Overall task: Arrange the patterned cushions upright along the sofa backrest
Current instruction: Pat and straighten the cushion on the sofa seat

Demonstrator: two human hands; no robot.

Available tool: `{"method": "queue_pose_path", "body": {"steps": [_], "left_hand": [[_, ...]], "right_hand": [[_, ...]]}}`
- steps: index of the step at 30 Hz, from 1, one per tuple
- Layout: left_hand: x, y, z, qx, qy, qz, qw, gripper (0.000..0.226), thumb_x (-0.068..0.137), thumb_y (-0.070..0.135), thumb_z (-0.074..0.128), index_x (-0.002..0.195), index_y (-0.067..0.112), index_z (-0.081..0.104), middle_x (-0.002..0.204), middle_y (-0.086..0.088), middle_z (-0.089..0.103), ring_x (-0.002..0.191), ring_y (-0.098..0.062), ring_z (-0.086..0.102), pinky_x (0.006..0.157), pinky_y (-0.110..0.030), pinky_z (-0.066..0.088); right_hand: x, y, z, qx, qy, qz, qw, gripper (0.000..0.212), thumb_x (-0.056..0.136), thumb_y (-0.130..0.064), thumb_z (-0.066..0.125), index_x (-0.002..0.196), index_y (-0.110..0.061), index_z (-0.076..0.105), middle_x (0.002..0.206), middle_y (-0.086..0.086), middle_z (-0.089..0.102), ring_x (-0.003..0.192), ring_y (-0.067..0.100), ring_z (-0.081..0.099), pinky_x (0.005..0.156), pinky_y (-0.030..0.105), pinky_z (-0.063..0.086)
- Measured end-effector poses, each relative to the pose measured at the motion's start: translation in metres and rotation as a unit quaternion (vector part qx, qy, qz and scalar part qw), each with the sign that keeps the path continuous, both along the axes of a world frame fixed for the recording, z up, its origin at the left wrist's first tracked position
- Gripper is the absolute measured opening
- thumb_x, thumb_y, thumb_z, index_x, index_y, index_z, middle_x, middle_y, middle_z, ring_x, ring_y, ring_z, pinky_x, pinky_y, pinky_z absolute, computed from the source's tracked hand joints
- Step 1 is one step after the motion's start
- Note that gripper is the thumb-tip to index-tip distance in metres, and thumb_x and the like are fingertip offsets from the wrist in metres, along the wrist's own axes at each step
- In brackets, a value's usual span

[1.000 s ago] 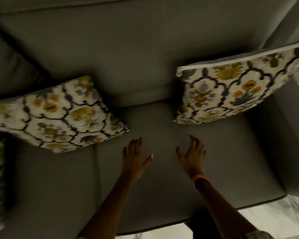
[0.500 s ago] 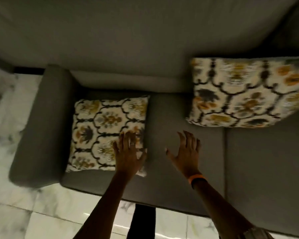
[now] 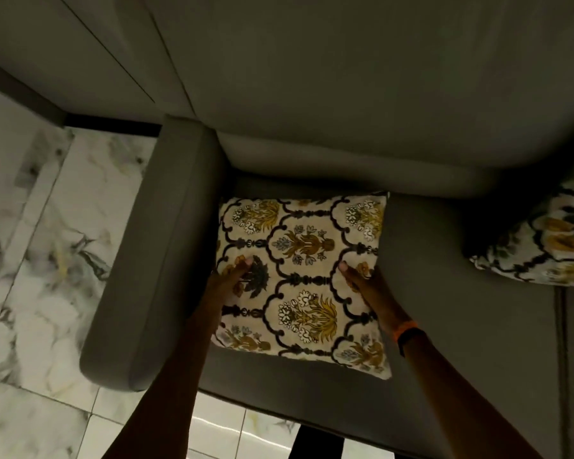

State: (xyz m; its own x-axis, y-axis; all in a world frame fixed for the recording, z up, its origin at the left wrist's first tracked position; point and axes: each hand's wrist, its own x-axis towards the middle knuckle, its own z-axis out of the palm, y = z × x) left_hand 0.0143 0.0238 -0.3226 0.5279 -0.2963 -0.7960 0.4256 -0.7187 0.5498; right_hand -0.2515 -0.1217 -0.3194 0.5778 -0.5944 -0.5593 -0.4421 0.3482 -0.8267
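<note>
A cream cushion (image 3: 304, 246) with a dark lattice and yellow flower pattern lies flat on the grey sofa seat (image 3: 444, 309), close to the left armrest. My left hand (image 3: 227, 283) grips its left edge, thumb on top. On the cushion's right edge my right hand (image 3: 370, 286) holds on too, an orange band on that wrist. A second patterned cushion (image 3: 544, 246) leans against the backrest (image 3: 362, 94) at the far right, partly cut off by the frame.
The grey padded armrest (image 3: 150, 260) runs along the cushion's left side. Beyond it and in front of the sofa is a white marble floor (image 3: 40, 243). The room is dim.
The view has swung left along the sofa to its left end. Both hands, open above the seat before, now hold the flat cushion by its two sides.
</note>
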Motion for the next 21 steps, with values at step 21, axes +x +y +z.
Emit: {"method": "queue_pose_path", "body": {"steps": [21], "left_hand": [[0.053,-0.088,0.027,-0.178,-0.120,-0.004,0.977,0.096,0.078,0.025,0.082,0.151,0.031,0.020,0.149,-0.006,0.048,0.123,-0.030,0.060,0.071,-0.034,0.063]], "right_hand": [[0.073,-0.083,0.014,-0.085,-0.033,-0.113,0.989,0.064,0.081,-0.009,0.085,0.140,-0.015,0.059,0.139,0.001,0.066,0.132,0.014,0.060,0.112,0.038,0.048]]}}
